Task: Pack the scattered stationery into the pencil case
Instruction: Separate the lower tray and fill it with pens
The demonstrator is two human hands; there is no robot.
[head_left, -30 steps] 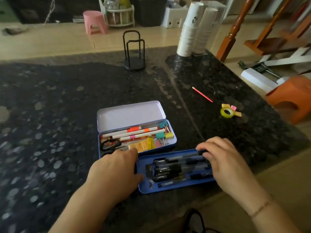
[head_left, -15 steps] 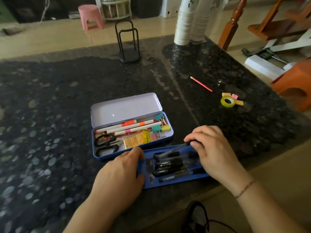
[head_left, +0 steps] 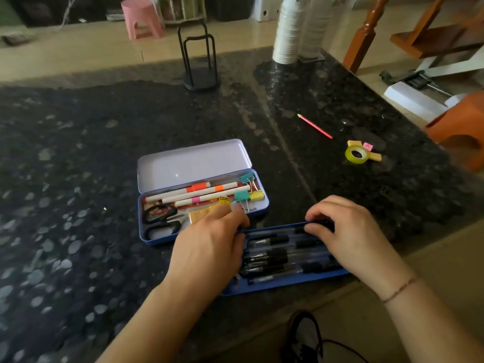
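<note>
A blue tin pencil case [head_left: 262, 205] lies open with its pale lid [head_left: 193, 161] tipped back; inside are white markers, black scissors [head_left: 159, 218], binder clips and yellow notes. In front of it sits a blue tray [head_left: 288, 282] filled with several black pens [head_left: 269, 258]. My left hand [head_left: 207, 247] grips the tray's left end, fingertips at its far corner. My right hand [head_left: 353, 231] pinches a black pen [head_left: 318, 224] lying along the tray's far rim. A red pencil [head_left: 314, 126], a yellow-green tape roll [head_left: 355, 154] and sticky notes [head_left: 374, 157] lie loose to the right.
The dark speckled counter [head_left: 78, 179] ends just below the tray and drops off at the right. A black wire stand [head_left: 199, 64] and stacked white cups [head_left: 290, 30] stand at the back. An orange stool [head_left: 461, 127] sits beyond the right edge.
My right hand has lowered the raised black pen flat onto the tray's far rim. My left hand slid up toward the tray's far-left corner.
</note>
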